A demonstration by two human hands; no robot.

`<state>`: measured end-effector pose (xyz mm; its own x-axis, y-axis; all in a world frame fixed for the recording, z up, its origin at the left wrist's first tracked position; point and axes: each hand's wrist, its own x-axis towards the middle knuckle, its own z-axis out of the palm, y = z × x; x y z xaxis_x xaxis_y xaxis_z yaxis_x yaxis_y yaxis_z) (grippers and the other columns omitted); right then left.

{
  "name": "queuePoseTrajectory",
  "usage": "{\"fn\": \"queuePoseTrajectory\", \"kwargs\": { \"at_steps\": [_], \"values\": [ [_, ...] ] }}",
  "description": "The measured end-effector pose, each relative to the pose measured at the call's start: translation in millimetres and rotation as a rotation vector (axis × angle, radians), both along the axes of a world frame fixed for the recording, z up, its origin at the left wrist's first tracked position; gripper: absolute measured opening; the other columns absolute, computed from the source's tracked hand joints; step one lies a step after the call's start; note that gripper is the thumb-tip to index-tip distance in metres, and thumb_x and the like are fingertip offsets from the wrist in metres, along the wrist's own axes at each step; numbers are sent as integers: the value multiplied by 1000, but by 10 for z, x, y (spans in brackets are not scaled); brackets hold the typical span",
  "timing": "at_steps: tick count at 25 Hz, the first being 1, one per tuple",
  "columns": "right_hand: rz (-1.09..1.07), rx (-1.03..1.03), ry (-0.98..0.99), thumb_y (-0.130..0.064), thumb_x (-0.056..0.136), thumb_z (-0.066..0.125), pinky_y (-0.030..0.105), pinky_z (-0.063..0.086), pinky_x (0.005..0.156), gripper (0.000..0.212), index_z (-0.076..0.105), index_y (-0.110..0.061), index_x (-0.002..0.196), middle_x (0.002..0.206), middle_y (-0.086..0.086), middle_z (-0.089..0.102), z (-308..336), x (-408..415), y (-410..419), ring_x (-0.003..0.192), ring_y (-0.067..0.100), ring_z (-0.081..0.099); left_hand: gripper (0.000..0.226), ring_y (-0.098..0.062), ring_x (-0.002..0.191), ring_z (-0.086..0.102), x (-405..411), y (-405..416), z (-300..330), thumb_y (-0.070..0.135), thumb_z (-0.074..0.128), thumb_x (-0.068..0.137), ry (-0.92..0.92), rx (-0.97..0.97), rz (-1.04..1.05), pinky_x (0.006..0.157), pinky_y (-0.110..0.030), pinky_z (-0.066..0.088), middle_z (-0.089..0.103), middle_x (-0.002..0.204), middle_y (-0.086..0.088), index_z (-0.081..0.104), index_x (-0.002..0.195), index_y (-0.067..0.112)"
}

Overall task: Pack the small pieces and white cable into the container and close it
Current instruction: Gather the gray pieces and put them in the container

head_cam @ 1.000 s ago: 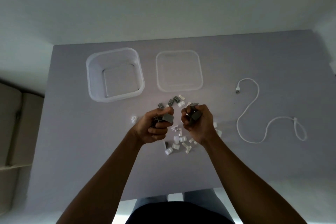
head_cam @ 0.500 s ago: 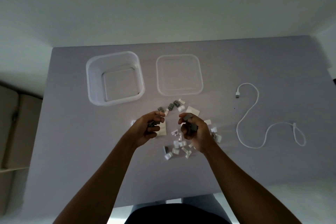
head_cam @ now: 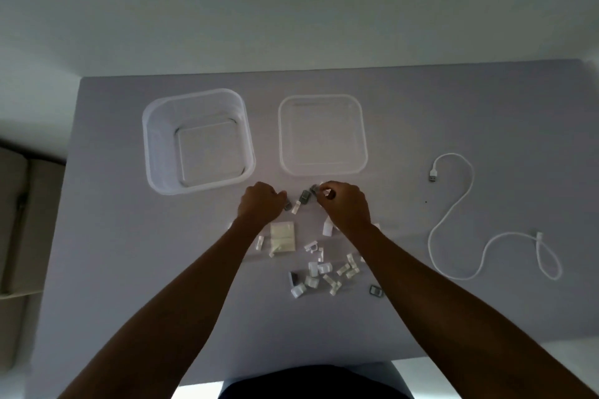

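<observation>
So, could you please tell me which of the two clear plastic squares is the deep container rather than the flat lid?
The left one: tall walls around a sunken floor. The right one lies flat, a lid.

arms (head_cam: pixel 181 295): bare, no slvs | torso: dark top (head_cam: pixel 311 382) (edge only)

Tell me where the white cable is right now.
In the head view, the white cable lies snaked on the grey table, far right, apart from the clear square plastic lid and right of the right hand.
</observation>
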<state>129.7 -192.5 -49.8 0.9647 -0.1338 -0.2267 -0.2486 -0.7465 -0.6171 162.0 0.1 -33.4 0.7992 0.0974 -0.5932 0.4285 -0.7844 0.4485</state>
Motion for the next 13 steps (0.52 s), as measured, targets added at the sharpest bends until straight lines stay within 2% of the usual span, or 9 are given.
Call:
{"fn": "queuePoseTrajectory", "kwargs": {
  "at_steps": [2, 4, 6, 8, 10, 13],
  "values": [
    [95, -122, 13, -37, 87, 61, 33, 55, 71, 25, 72, -17, 98, 88, 5, 74, -75, 117, 25, 80, 25, 68, 55, -27, 85, 63, 35, -112, -28, 59, 64, 82, 26, 103, -75, 69, -31, 45, 56, 79, -5, 63, 92, 5],
    [142, -200, 38, -32, 87, 61, 38, 56, 75, 26, 71, -12, 101, 94, 9, 73, -106, 199, 59, 86, 28, 68, 58, -30, 91, 65, 51, -184, -68, 57, 67, 80, 37, 141, -115, 72, -33, 48, 59, 88, -10, 62, 100, 3],
    [170, -252, 49, -26, 88, 61, 38, 55, 73, 20, 70, -9, 93, 90, 10, 71, -145, 227, 72, 83, 29, 67, 41, -32, 90, 65, 54, -203, -129, 43, 68, 80, 45, 139, -117, 72, -33, 50, 63, 91, -12, 63, 95, 5],
    [144, -178, 32, -26, 86, 64, 35, 54, 69, 19, 71, -8, 89, 86, 9, 70, -159, 207, 61, 79, 26, 66, 29, -27, 76, 61, 71, -169, -202, 36, 66, 79, 92, 75, -110, 66, -30, 48, 62, 84, -12, 61, 82, 8],
    [32, 97, 14, -27, 82, 73, 28, 53, 67, 19, 73, -9, 88, 82, 4, 71, -154, 170, 38, 73, 18, 65, 27, -20, 56, 50, 81, -94, -198, 33, 63, 83, 194, -166, 7, 53, -27, 41, 57, 71, -11, 60, 75, 8],
    [-320, 819, 209, -20, 85, 72, 25, 45, 52, 8, 74, -12, 84, 72, 1, 65, 53, 40, 57, 62, 16, 55, 19, -12, 44, 27, 5, 74, -31, 26, 57, 85, 423, -794, 350, 45, -25, 18, 42, 62, -3, 52, 72, 12]
  ]
}}
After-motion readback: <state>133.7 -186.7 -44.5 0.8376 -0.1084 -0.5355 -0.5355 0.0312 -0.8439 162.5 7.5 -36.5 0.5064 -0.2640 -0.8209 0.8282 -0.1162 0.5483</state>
